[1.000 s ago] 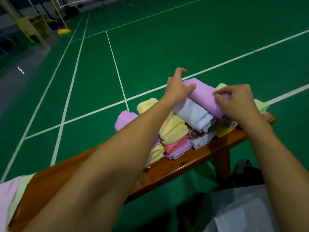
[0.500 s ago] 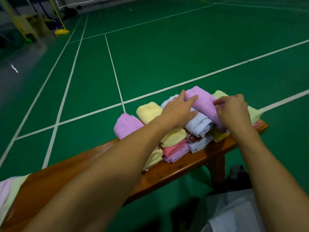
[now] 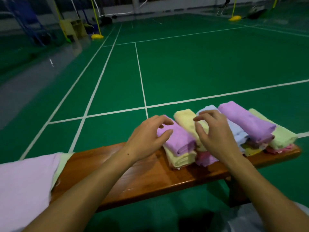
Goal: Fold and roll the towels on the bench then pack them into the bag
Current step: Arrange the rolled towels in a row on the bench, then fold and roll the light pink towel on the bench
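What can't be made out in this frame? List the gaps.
- Bag: head view shows only a pale shape at the bottom edge; cannot tell what it is.
- Flat purple towel: cut off by the left edge.
- Lower rolled towels: hidden behind the right hand.
- Left hand: contact with the purple roll unclear.

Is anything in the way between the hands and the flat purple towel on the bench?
Nothing visible. Only bare bench lies between the left hand, the right hand and the flat purple towel.
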Demonstrator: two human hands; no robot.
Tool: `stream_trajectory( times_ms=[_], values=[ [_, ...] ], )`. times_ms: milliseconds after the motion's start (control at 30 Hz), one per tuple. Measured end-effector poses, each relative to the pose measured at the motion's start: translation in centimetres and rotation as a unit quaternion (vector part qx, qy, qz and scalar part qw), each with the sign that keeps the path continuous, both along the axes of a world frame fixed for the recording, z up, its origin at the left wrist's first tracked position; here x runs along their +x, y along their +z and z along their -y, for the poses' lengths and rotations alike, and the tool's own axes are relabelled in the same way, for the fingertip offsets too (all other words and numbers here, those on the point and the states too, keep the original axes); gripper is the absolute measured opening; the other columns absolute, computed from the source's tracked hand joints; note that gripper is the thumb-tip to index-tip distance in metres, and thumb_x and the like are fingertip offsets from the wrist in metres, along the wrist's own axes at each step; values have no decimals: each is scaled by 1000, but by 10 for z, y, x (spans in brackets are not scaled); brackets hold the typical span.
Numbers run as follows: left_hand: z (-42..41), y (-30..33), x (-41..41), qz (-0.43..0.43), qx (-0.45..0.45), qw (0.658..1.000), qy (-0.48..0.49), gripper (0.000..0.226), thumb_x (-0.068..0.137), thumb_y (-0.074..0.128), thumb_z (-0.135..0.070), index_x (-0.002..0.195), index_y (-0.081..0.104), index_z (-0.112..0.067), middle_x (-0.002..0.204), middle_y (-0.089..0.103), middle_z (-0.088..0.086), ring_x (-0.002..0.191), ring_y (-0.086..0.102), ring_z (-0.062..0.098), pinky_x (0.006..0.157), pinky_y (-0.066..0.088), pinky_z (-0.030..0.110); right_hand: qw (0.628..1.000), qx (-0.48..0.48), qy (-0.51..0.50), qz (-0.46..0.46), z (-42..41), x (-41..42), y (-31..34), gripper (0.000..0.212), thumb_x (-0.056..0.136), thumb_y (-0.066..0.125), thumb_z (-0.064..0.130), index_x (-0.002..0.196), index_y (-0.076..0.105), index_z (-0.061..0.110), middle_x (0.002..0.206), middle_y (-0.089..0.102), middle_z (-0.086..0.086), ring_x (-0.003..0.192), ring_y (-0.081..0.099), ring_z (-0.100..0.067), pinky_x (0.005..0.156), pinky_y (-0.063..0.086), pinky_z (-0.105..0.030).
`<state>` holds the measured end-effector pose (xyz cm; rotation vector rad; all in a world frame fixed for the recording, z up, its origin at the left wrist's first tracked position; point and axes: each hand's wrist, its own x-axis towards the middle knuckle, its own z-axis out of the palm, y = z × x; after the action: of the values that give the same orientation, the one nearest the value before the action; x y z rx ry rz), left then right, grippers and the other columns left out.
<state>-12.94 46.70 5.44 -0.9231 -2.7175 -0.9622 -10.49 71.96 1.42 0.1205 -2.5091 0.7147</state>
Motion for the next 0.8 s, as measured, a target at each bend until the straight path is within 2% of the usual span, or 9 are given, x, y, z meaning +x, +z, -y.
stream_trajectory(
  times_ms=[67, 167, 267, 400, 500, 600, 667, 733, 800],
  values=[
    [40, -2, 9, 2, 5, 999, 36, 22, 102, 63, -39, 120, 68, -28, 116, 69, -17, 104, 64, 3, 91, 56, 39, 996, -2, 95, 2, 50, 2, -2, 13, 99, 65, 20, 111, 72, 19, 120, 61, -3, 116, 56, -24, 101, 45, -38],
    [109, -4, 28, 4, -7, 996, 94, 20, 102, 62, -42, 117, 69, -30, 111, 69, -19, 102, 65, 0, 88, 57, 39, 984, 6, 177, 4, 120, 6, -6, 12, 101, 64, 24, 111, 70, 23, 116, 62, 4, 114, 56, -18, 99, 48, -36],
    [173, -4, 48, 17, -23, 989, 144, 20, 101, 60, -45, 112, 71, -32, 105, 70, -22, 96, 66, -3, 84, 59, 39, 972, -4, 233, 29, 176, 11, -10, 14, 102, 60, 30, 111, 68, 24, 113, 61, 9, 109, 57, -14, 94, 50, -37],
    [275, -13, 84, 46, -75, 971, 223, 15, 104, 61, -44, 113, 70, -36, 105, 71, -24, 94, 65, -4, 82, 61, 36, 948, 10, 307, 84, 271, 21, -17, 27, 101, 47, 47, 110, 66, 30, 110, 58, 14, 102, 57, -12, 88, 52, -39],
    [344, -26, 111, 84, -100, 948, 289, 11, 103, 62, -45, 111, 68, -39, 107, 71, -24, 93, 66, -2, 83, 61, 35, 929, 21, 350, 118, 341, 28, -24, 22, 103, 51, 44, 110, 66, 31, 110, 58, 17, 102, 58, -9, 86, 53, -37],
    [401, -42, 134, 115, -124, 920, 352, 10, 103, 62, -45, 112, 66, -40, 112, 71, -20, 93, 66, 2, 76, 56, 22, 919, 32, 366, 140, 408, 30, -37, 15, 102, 57, 37, 106, 69, 28, 106, 64, 16, 93, 61, -8, 81, 56, -36],
    [431, -52, 145, 136, -146, 902, 383, 14, 103, 62, -47, 114, 65, -39, 115, 70, -19, 93, 66, 4, 70, 48, 17, 920, 33, 348, 180, 445, 29, -49, 21, 103, 55, 41, 106, 71, 27, 102, 70, 11, 84, 65, -10, 76, 60, -40],
    [457, -63, 153, 141, -187, 879, 415, 23, 102, 62, -51, 120, 64, -39, 120, 69, -17, 96, 65, 5, 69, 47, 20, 921, 51, 308, 233, 474, 25, -62, 31, 104, 53, 45, 108, 72, 21, 99, 72, 5, 83, 67, -14, 75, 61, -40],
    [481, -76, 159, 138, -232, 847, 458, 38, 100, 62, -56, 131, 61, -36, 128, 66, -12, 105, 64, 11, 74, 50, 28, 918, 69, 272, 280, 495, 20, -74, 39, 104, 52, 50, 98, 70, 16, 89, 71, 0, 79, 67, -19, 68, 57, -36]
  ],
)
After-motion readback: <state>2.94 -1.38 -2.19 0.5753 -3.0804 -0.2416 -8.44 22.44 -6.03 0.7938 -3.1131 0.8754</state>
